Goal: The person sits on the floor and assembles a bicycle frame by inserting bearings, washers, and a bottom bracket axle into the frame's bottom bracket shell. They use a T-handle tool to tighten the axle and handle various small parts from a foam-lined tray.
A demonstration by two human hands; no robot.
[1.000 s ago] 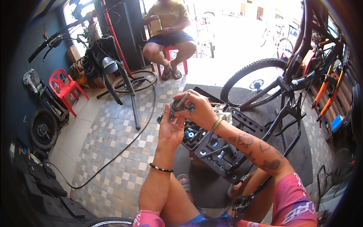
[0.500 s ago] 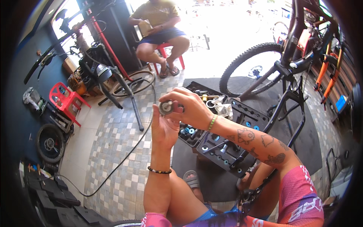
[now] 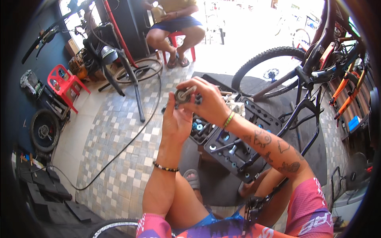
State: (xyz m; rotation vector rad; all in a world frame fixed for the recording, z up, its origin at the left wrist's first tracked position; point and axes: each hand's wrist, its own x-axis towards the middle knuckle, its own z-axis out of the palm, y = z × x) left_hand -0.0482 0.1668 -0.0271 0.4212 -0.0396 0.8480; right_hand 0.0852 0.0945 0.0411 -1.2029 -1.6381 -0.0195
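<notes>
Up in front of me, both hands meet at a small round metal part, ring-shaped like a bearing, its open face toward me. My left hand grips it from below, thumb along its left side and fingers partly hidden behind. From the right, my right hand reaches in with curled fingers and pinches a short pale metal piece lying across the ring's face. Whether that piece is joined to the ring, I cannot tell. Below the hands lies an opened black tool case with round blue and silver pieces in its foam.
A bicycle frame with its wheel stands at the right on a black mat. Across the room a person sits on a red stool. At left are a red chair, a repair stand and a cable on the tiles.
My view has tilted down and shifted slightly. The pale metal piece now shows across the ring's face between my right fingers, where earlier the ring's face was more exposed.
</notes>
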